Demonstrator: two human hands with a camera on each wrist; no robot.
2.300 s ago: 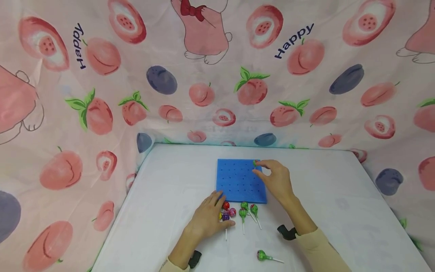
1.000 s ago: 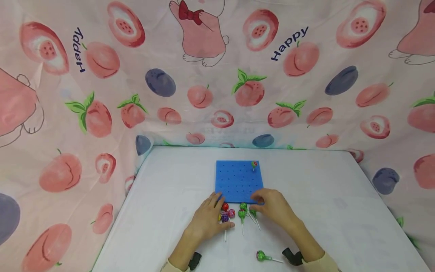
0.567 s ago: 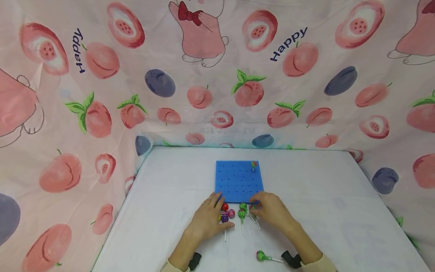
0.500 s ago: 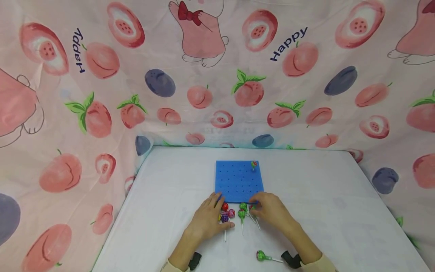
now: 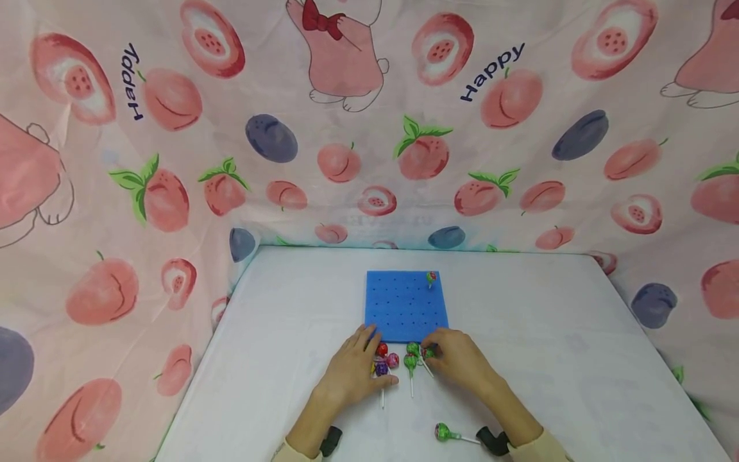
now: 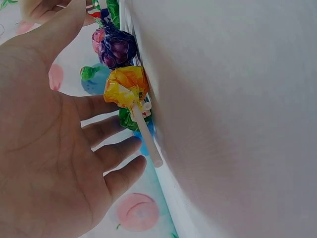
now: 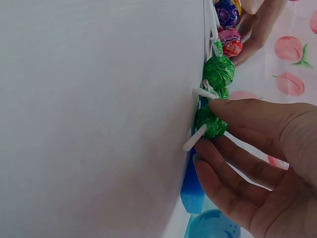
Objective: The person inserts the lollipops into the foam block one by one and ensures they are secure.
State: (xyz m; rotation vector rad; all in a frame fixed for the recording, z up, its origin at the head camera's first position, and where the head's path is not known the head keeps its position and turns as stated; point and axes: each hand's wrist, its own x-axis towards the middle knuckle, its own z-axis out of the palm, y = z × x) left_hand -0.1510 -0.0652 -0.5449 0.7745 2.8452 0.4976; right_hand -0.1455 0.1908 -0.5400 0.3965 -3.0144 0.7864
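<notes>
A blue pegboard with small holes (image 5: 398,305) lies on the table. At its back right corner stands a green-and-red lollipop (image 5: 431,277). Just off the front edge, my right hand (image 5: 458,359) pinches the head of a green lollipop (image 7: 211,123) between thumb and fingers, its stick jutting out. My left hand (image 5: 352,371) rests with fingers extended, fingertips at the board's front left corner. Beside its palm lie a yellow lollipop (image 6: 126,85), a purple one (image 6: 117,48), a red one (image 5: 382,349) and a pink one (image 5: 393,360), partly covered in the head view.
More green lollipops (image 5: 410,362) lie between the hands, sticks toward me. Another green lollipop (image 5: 442,432) lies alone near the front, by the right wrist's black camera mount (image 5: 492,441). A fruit-print curtain (image 5: 369,128) hangs behind the white table (image 5: 277,308).
My right hand has left the lollipop standing at the board's back corner, come down to the front edge and taken hold of a green lollipop, shifting it slightly left. My left hand stays put.
</notes>
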